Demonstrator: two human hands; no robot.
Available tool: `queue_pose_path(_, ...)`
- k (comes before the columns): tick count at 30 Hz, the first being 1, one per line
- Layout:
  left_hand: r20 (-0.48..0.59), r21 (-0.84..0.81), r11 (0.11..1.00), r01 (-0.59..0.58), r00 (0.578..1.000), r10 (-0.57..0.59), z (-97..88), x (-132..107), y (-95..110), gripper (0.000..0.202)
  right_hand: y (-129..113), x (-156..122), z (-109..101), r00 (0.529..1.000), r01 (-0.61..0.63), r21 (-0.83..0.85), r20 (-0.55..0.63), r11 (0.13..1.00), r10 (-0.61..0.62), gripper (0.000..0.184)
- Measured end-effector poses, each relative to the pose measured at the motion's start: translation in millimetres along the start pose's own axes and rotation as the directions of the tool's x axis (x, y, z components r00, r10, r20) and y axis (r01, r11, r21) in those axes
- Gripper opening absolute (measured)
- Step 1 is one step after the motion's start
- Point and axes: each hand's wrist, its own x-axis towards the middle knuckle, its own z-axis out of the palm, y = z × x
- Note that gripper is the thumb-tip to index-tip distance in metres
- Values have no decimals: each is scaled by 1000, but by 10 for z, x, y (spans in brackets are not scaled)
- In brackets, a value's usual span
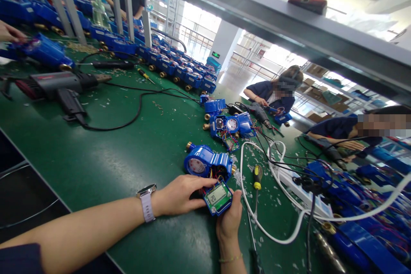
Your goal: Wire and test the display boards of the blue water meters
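Observation:
Between my two hands is a small display module [218, 197], a blue housing with a green circuit board and a lit-grey LCD that reads something like "20". My left hand [178, 197], with a watch on its wrist, pinches the module's left side between thumb and fingers. From below, my right hand [229, 220] grips its right edge. Thin coloured wires run from the module to a blue water meter [205, 162] with a round dial and brass ends, lying just beyond. A yellow-black screwdriver [257, 177] lies to the right of my right hand.
A heat gun [61, 87] with its cable lies at left. Another opened meter [231, 124] sits farther back, before rows of blue meters [175, 66]. A white cable [244, 188] and power strip [302, 188] lie at right. Co-workers [272, 94] sit across; another person's hand [11, 32] is far left.

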Motion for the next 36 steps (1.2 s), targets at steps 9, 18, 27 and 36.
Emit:
queue_pose_path(9,25,40,999,-2,1000,1,1,-5,-37,52,31,8,-21,1000,-11,46,7,999,11,59)
queue_pose_path(18,13,7,1000,-1,1000,1,-13,-3,-14,59,34,15,-19,1000,-10,55,20,998,9,59)
queue_pose_path(27,29,57,998,38,999,-40,3,2,-45,40,7,2,8,1000,-5,62,11,998,5,58)
queue_pose_path(36,31,103,995,-1,1000,-3,-8,-8,-25,41,-1,-7,8,1000,-3,57,-2,998,3,58)
